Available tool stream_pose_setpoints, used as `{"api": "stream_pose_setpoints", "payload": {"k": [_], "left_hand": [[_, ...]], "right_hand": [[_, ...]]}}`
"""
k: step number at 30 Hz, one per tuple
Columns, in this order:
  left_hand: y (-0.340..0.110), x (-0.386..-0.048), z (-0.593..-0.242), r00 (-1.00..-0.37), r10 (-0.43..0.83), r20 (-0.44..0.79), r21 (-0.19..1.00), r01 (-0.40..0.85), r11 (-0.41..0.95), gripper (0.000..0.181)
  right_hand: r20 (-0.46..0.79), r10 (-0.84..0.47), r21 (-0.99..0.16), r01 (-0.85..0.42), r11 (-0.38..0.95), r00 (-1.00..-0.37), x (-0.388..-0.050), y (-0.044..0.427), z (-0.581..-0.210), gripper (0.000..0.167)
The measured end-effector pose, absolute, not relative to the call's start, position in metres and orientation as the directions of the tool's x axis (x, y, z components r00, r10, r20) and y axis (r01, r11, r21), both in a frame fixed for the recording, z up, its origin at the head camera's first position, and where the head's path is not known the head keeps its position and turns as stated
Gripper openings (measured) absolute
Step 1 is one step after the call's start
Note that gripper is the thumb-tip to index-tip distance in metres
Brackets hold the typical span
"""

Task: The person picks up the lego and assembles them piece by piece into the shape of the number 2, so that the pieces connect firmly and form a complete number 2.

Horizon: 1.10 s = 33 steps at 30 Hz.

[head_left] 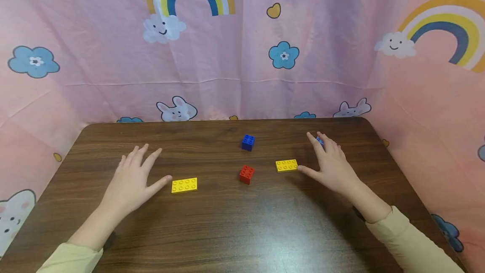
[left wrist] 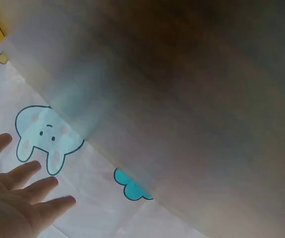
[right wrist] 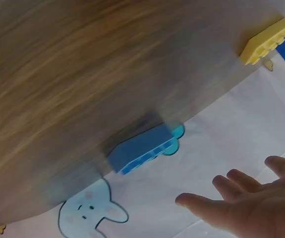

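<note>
My left hand [head_left: 126,184] is spread above the left side of the table, its thumb near a yellow brick [head_left: 184,185] and its fingers apart. On the right, my right hand [head_left: 333,167] also has its fingers extended and holds nothing. Its thumb tip appears beside a second yellow brick [head_left: 286,165]; whether they touch I cannot tell. Behind the right fingers a blue brick [head_left: 320,140] is mostly hidden in the head view, while the right wrist view shows it as a long brick [right wrist: 141,148]. Between the hands lie a red brick [head_left: 246,174] and a dark blue brick [head_left: 248,142].
The bricks lie apart on a dark wood-grain table [head_left: 227,226] with rounded far corners. A pink cloth [head_left: 219,66] printed with rainbows, clouds and rabbits hangs behind the table and along both sides.
</note>
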<state>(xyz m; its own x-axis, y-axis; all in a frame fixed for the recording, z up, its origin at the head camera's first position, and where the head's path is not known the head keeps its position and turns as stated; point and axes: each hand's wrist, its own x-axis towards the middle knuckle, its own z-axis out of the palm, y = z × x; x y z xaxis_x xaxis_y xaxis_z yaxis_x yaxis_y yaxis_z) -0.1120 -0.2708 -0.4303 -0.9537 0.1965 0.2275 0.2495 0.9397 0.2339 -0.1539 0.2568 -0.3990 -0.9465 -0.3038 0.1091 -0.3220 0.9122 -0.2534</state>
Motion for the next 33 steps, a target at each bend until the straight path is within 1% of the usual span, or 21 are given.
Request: {"api": "stream_pose_setpoints", "payload": {"k": [8, 13, 20, 25, 33], "left_hand": [[-0.267, -0.107, -0.429, -0.95, 0.216, 0.227, 0.242, 0.27, 0.932, 0.082], [-0.266, -0.105, -0.429, -0.949, 0.226, 0.218, 0.272, 0.281, 0.92, 0.08], [-0.261, -0.103, -0.427, -0.956, 0.233, 0.176, 0.311, 0.279, 0.908, 0.078], [-0.257, -0.101, -0.427, -0.962, 0.235, 0.14, 0.344, 0.27, 0.899, 0.076], [-0.252, -0.1, -0.43, -0.948, 0.266, 0.173, 0.381, 0.313, 0.87, 0.073]], "right_hand": [[0.145, -0.353, -0.306, -0.381, 0.873, -0.924, -0.158, 0.239, -0.401, 0.099], [0.157, -0.373, -0.337, -0.404, 0.85, -0.915, -0.158, 0.226, -0.4, 0.094], [0.173, -0.398, -0.393, -0.433, 0.811, -0.901, -0.156, 0.21, -0.399, 0.09], [0.153, -0.4, -0.443, -0.425, 0.789, -0.904, -0.154, 0.199, -0.399, 0.087], [0.151, -0.43, -0.482, -0.446, 0.754, -0.89, -0.151, 0.185, -0.401, 0.087]]}}
